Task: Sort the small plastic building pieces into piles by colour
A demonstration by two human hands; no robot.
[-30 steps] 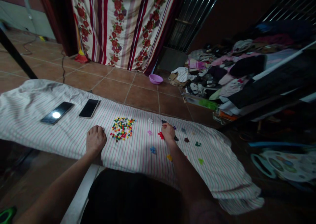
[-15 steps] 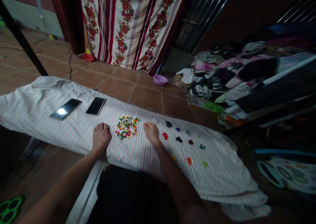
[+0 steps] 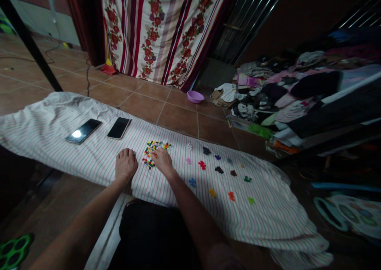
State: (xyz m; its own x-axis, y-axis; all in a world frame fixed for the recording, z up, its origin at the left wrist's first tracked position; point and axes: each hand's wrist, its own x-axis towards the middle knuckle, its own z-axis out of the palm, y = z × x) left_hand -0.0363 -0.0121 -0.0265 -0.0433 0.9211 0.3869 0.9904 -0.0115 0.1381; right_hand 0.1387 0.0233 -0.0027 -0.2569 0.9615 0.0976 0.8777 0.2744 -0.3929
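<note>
A mixed heap of tiny, bright pieces lies on the striped cloth; their exact kind is too small to tell. My right hand is over the right side of this heap, its fingers pinched together and covering some pieces. Whatever sits between those fingertips is hidden. To the left of the heap, my left hand rests palm down on the cloth, fingers curled under, so its grasp is hidden. Right of my right hand lie small single-colour piles, among them pink, red, light blue and black.
Two phones, one reflecting light and one dark, lie on the cloth at the left. Beyond it, a purple basin stands on the tiled floor. Heaped clothes fill the right background, beside a striped floral curtain.
My right hand has moved left from beside the colour piles onto the mixed heap, uncovering the pink and light blue piles. My left hand stays resting on the cloth. The view has shifted slightly.
</note>
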